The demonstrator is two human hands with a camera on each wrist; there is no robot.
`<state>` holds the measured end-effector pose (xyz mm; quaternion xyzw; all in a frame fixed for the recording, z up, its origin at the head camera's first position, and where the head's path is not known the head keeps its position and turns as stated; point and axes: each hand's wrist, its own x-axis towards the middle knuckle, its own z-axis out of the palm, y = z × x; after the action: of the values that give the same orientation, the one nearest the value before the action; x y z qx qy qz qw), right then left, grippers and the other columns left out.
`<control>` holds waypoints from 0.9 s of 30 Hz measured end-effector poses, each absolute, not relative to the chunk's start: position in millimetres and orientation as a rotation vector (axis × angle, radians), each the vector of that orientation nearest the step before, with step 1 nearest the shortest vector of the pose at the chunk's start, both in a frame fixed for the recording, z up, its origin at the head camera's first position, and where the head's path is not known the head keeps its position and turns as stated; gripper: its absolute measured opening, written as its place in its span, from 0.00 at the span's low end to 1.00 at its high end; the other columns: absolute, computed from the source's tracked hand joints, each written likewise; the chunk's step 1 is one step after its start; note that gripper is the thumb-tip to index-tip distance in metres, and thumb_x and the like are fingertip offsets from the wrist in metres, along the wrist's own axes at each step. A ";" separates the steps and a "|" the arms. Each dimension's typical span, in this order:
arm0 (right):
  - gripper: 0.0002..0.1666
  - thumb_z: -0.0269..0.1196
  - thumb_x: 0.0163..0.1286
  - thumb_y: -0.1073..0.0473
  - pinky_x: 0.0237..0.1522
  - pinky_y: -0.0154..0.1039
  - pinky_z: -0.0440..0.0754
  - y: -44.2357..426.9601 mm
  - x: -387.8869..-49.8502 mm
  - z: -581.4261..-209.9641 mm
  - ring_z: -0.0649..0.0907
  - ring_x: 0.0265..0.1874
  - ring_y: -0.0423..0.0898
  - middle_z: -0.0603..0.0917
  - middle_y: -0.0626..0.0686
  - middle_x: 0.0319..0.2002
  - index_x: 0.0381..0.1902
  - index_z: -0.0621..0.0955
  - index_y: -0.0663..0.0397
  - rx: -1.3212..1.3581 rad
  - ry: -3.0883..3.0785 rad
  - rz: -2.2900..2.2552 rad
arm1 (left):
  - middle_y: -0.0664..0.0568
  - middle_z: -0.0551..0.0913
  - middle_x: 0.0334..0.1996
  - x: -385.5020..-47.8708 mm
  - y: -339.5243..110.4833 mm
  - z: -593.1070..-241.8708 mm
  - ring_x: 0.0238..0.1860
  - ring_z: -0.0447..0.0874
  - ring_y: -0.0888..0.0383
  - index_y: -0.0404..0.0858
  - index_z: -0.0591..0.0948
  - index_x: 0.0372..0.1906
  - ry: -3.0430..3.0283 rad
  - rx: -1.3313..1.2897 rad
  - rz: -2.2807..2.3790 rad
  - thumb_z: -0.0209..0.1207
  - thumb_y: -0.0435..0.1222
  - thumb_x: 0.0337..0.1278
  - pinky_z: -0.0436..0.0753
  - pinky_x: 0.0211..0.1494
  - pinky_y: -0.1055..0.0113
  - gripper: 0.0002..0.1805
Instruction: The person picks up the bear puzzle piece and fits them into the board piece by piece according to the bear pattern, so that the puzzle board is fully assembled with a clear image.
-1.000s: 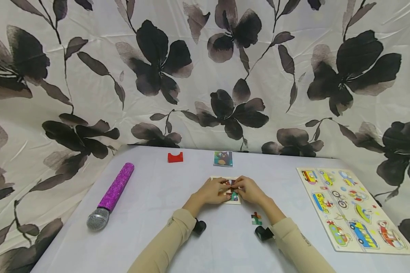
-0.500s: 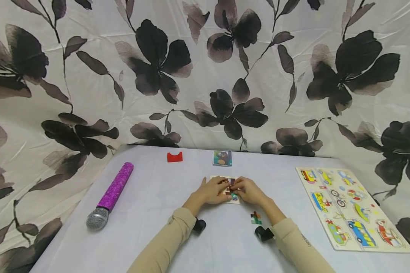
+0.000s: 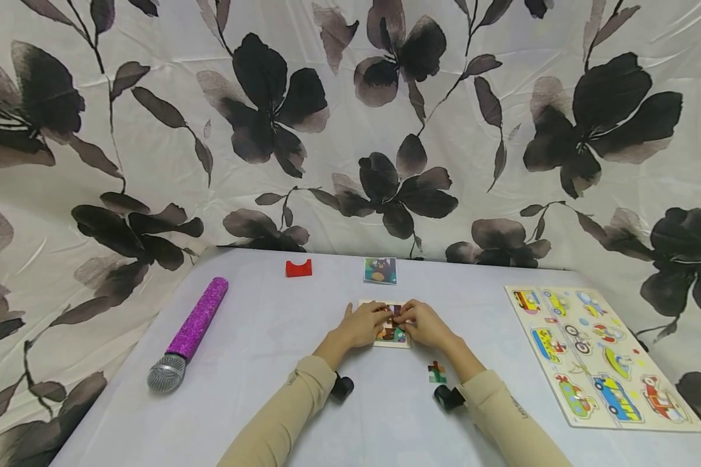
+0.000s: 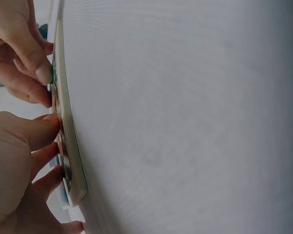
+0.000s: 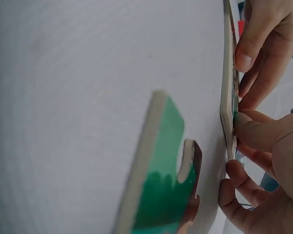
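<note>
A small puzzle board (image 3: 393, 345) with a wooden rim lies flat between both hands. My left hand (image 3: 362, 325) rests its thumb and fingertips on the board's left part; in the left wrist view, those fingers (image 4: 51, 127) touch the pieces. From the right, my right hand (image 3: 428, 326) pinches a piece at the board with thumb and index; the piece is mostly hidden by the fingers. A loose puzzle piece (image 3: 437, 372), green and brown, lies nearer me, beside the right wrist, and looms large as the green piece (image 5: 161, 170) in the right wrist view.
A picture card (image 3: 380, 270) and a red piece (image 3: 299, 268) lie behind the board. At the left is a glittery purple microphone (image 3: 198, 321); at the right, a large vehicle puzzle board (image 3: 598, 357). Floral cloth hangs behind the table.
The left hand's thumb has drawn back a little, so more of the board's lower pictures show. The right hand has barely moved.
</note>
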<state>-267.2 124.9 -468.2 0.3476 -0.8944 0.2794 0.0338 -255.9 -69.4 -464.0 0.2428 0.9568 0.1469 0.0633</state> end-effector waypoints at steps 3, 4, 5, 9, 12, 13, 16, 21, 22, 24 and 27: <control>0.10 0.63 0.60 0.71 0.39 0.45 0.79 122.7 -267.1 -467.0 0.80 0.37 0.53 0.80 0.59 0.39 0.39 0.85 0.65 1.035 -2.774 0.861 | 0.52 0.65 0.68 -255.5 -70.3 -463.8 0.70 0.58 0.50 0.48 0.71 0.65 2.884 0.734 0.458 0.50 0.39 0.67 0.51 0.67 0.34 0.22; 0.10 0.63 0.60 0.71 0.40 0.46 0.79 122.0 -267.0 -466.5 0.80 0.38 0.53 0.81 0.59 0.40 0.40 0.85 0.65 1.020 -2.785 0.858 | 0.52 0.65 0.68 -255.4 -70.5 -463.7 0.70 0.58 0.50 0.48 0.71 0.65 2.887 0.736 0.458 0.50 0.39 0.67 0.51 0.66 0.34 0.22; 0.11 0.63 0.60 0.70 0.40 0.46 0.79 121.3 -266.9 -466.4 0.80 0.38 0.53 0.81 0.59 0.40 0.42 0.84 0.66 1.003 -2.798 0.854 | 0.52 0.65 0.68 -255.3 -70.8 -463.6 0.70 0.58 0.50 0.47 0.72 0.65 2.890 0.738 0.458 0.51 0.39 0.67 0.51 0.66 0.34 0.22; 0.14 0.63 0.61 0.69 0.42 0.47 0.79 119.2 -266.7 -465.9 0.80 0.39 0.53 0.81 0.59 0.40 0.45 0.83 0.66 0.978 -2.837 0.803 | 0.52 0.65 0.68 -254.6 -71.4 -462.8 0.70 0.58 0.50 0.46 0.72 0.65 2.891 0.744 0.454 0.51 0.39 0.67 0.52 0.66 0.35 0.22; 0.13 0.63 0.60 0.70 0.43 0.48 0.78 119.0 -266.9 -466.4 0.80 0.38 0.52 0.80 0.58 0.40 0.44 0.84 0.66 1.002 -2.833 0.753 | 0.52 0.64 0.68 -254.4 -71.5 -462.6 0.70 0.58 0.50 0.46 0.71 0.65 2.883 0.748 0.461 0.51 0.40 0.67 0.51 0.67 0.35 0.22; 0.13 0.63 0.60 0.70 0.44 0.49 0.77 119.5 -266.9 -466.8 0.80 0.38 0.52 0.80 0.58 0.40 0.44 0.84 0.65 1.010 -2.827 0.734 | 0.52 0.64 0.68 -254.5 -71.1 -462.8 0.70 0.57 0.50 0.47 0.71 0.65 2.878 0.749 0.465 0.50 0.40 0.68 0.51 0.67 0.35 0.22; 0.12 0.63 0.60 0.70 0.45 0.49 0.77 120.9 -266.5 -467.9 0.80 0.38 0.52 0.80 0.57 0.39 0.42 0.85 0.65 1.052 -2.799 0.712 | 0.52 0.64 0.68 -254.7 -70.9 -463.5 0.70 0.57 0.50 0.46 0.71 0.65 2.880 0.756 0.462 0.51 0.39 0.67 0.51 0.67 0.35 0.22; 0.11 0.63 0.60 0.70 0.42 0.47 0.78 121.9 -264.4 -468.3 0.79 0.37 0.52 0.80 0.58 0.38 0.42 0.84 0.66 1.103 -2.776 0.745 | 0.52 0.64 0.68 -255.3 -71.8 -465.0 0.70 0.57 0.50 0.47 0.72 0.65 2.875 0.751 0.476 0.51 0.39 0.67 0.51 0.67 0.35 0.22; 0.11 0.63 0.61 0.70 0.42 0.46 0.78 121.6 -263.9 -468.1 0.79 0.37 0.52 0.80 0.58 0.39 0.42 0.84 0.66 1.098 -2.780 0.755 | 0.52 0.64 0.68 -255.6 -72.0 -465.5 0.70 0.57 0.50 0.47 0.72 0.65 2.877 0.749 0.484 0.51 0.39 0.67 0.51 0.67 0.35 0.22; 0.12 0.63 0.61 0.70 0.40 0.45 0.78 120.7 -263.1 -467.6 0.79 0.37 0.51 0.80 0.58 0.39 0.43 0.84 0.66 1.071 -2.794 0.771 | 0.53 0.65 0.68 -256.5 -72.2 -466.8 0.70 0.58 0.50 0.47 0.72 0.64 2.880 0.749 0.498 0.51 0.39 0.67 0.51 0.67 0.34 0.22; 0.12 0.63 0.62 0.69 0.40 0.44 0.77 119.5 -262.4 -466.2 0.78 0.37 0.50 0.78 0.58 0.39 0.44 0.84 0.66 1.017 -2.830 0.790 | 0.53 0.66 0.68 -256.8 -71.8 -467.8 0.70 0.59 0.50 0.46 0.73 0.64 2.888 0.754 0.511 0.51 0.38 0.67 0.51 0.66 0.34 0.21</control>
<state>-262.4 119.5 -466.2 0.3272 -0.9100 0.2541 0.0163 -256.8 -71.8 -467.8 0.2486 0.9521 0.1686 0.0568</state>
